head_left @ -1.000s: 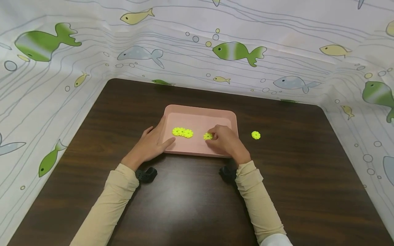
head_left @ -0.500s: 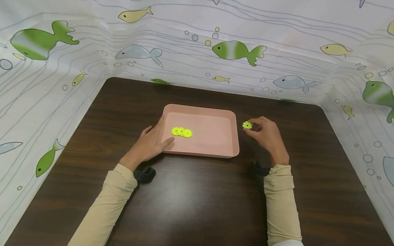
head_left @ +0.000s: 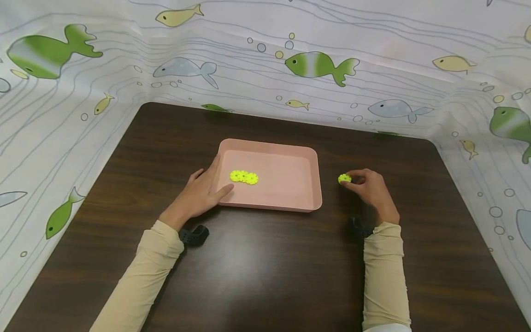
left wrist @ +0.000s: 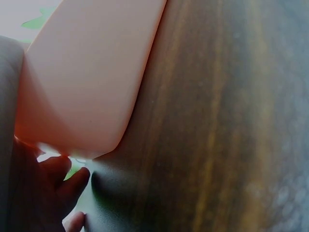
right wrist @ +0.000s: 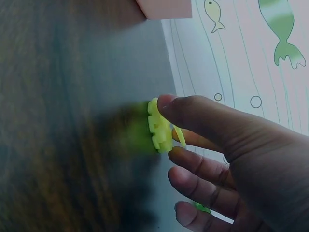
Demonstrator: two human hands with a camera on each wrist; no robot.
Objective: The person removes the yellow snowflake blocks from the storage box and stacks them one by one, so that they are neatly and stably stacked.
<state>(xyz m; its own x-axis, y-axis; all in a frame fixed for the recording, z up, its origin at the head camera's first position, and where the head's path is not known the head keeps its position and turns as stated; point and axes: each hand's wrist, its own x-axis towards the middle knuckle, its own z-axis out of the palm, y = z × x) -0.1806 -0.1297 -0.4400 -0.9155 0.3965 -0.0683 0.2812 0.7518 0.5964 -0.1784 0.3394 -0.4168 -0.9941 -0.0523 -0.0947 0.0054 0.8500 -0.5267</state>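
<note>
Out to the right goes the right hand (head_left: pixel 371 186): a second ago it was over the tray, and now it has moved clear of it, a touch nearer than half a second back. It's grasping a yellow flower disc (head_left: pixel 344 178), thumb on one side, fingers on the other, low over the right part of the desk (head_left: pixel 257 276). Right where a loose disc lay a second ago, too! From the wrist, yellow shows in two places between the fingers, and I cannot tell whether that is one piece or two; nor can I tell whether it touches the wood.

Over on the left, the left hand (head_left: pixel 192 196) hasn't budged. It's holding the pink tray (head_left: pixel 286 186) by its left end, thumb lying over the near left corner, fingers along the outside of the left wall. Inside that tray, toward the left, sit three yellow discs (head_left: pixel 244 177) in an overlapping row, just beyond the thumb and the same as before.

Moving outward, a black band (head_left: pixel 195 235) sits at the left wrist and another at the right, with beige sleeves (head_left: pixel 137 276) behind them. And around the dark desk, far, left and right, rises a white cloth (head_left: pixel 249 69) printed with green, blue and yellow fish.
</note>
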